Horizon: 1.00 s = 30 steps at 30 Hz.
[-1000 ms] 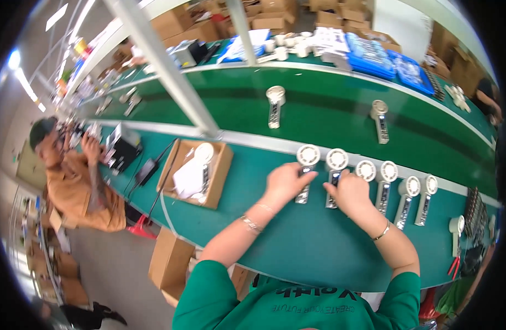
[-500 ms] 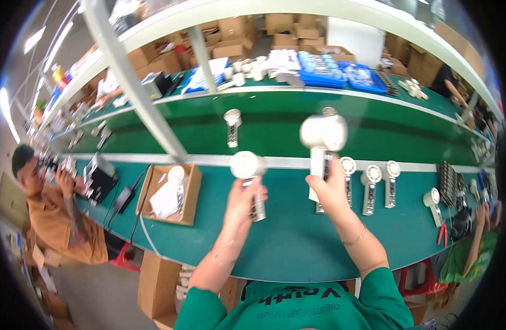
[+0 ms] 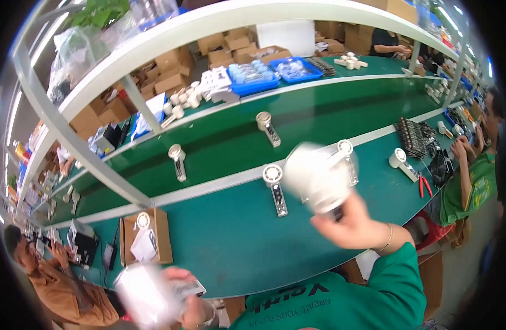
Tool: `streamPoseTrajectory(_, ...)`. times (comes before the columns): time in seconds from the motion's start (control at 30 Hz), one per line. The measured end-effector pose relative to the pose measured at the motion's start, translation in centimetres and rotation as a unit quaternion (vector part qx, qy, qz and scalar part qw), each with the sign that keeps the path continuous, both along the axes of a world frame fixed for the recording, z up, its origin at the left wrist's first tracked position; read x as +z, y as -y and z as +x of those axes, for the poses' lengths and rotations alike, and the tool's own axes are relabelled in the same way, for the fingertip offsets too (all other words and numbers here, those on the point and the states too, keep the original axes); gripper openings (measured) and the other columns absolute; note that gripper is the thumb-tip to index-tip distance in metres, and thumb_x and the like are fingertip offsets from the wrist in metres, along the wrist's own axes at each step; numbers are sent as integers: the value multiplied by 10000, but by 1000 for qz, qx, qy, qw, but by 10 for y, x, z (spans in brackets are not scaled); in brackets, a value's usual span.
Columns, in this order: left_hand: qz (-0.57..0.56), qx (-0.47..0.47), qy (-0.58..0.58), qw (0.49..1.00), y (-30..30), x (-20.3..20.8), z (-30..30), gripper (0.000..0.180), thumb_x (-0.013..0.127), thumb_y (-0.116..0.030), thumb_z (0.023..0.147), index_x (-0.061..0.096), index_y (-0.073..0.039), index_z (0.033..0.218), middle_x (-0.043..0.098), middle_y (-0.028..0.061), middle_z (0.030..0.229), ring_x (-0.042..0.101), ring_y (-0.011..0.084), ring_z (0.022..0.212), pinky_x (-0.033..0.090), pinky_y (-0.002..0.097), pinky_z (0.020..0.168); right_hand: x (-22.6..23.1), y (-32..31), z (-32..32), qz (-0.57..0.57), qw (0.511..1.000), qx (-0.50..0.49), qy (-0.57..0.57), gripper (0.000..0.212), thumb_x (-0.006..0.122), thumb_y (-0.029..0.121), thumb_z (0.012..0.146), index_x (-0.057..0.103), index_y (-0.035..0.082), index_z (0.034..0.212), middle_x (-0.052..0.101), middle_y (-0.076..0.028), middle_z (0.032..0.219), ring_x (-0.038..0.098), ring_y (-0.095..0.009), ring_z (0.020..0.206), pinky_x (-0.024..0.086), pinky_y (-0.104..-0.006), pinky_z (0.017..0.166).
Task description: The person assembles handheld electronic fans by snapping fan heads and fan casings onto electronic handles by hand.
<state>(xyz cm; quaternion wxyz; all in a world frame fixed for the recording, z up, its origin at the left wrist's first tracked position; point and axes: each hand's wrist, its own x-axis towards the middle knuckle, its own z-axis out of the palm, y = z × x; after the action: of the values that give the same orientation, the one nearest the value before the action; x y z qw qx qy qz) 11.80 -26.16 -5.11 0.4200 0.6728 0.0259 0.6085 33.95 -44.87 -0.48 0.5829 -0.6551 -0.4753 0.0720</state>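
Note:
My left hand [image 3: 191,300], low at the front left, is wrapped round the handle of a white handheld fan [image 3: 146,294] whose round head is smeared by motion. My right hand [image 3: 346,224] grips a second white fan [image 3: 319,176] by its dark-panelled handle, over the bench; its head is blurred too. Left of that hand, a fan [image 3: 275,190] lies on the green bench with its handle toward me. Another fan [image 3: 349,159] lies just beyond the held one, partly covered by it. Farther off, two fans [image 3: 177,162] [image 3: 268,127] lie on the green strip behind the pale rail.
A cardboard box [image 3: 164,236] on the left holds a fan and white paper. To the right are a lone fan [image 3: 402,164], red-handled pliers [image 3: 425,187] and dark parts [image 3: 411,137]. Pale posts and a shelf [image 3: 209,33] frame the bench. People sit at both sides.
The view has swung to the right and tilted. My left hand has brought its fan down to the lower left, close to my body. My right hand still holds its fan, with the head turned.

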Motion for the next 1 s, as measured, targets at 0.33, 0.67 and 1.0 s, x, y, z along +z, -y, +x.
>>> streamPoseTrajectory(0.33, -322, -88, -333, 882, -25, -83, -42, 335, 567, 68, 778, 455, 10, 1088, 559, 88, 1024, 520, 132, 952, 412, 252, 812, -69, 57, 14, -261, 957, 118, -36, 397, 563, 176, 780, 432, 36, 1129, 602, -172, 785, 595, -347, 692, 480, -429, 598)
streamPoseTrajectory(0.67, -308, -215, -533, 758, -28, -87, -42, 333, 618, 84, 737, 520, 18, 1049, 594, 86, 977, 558, 144, 910, 442, 269, 820, -125, 91, 34, -531, 840, 61, 96, 329, 537, 190, 755, 456, 43, 1038, 586, -198, 705, 580, -381, 674, 462, -466, 613)
streamPoseTrajectory(1.0, -298, -104, -472, 823, -28, -107, -63, 329, 640, 57, 740, 533, 42, 1051, 602, 88, 968, 560, 134, 896, 444, 256, 806, -94, 77, 42, -414, 905, 63, 72, 342, 560, 247, 790, 449, 36, 1036, 597, -172, 756, 599, -343, 707, 481, -426, 620)
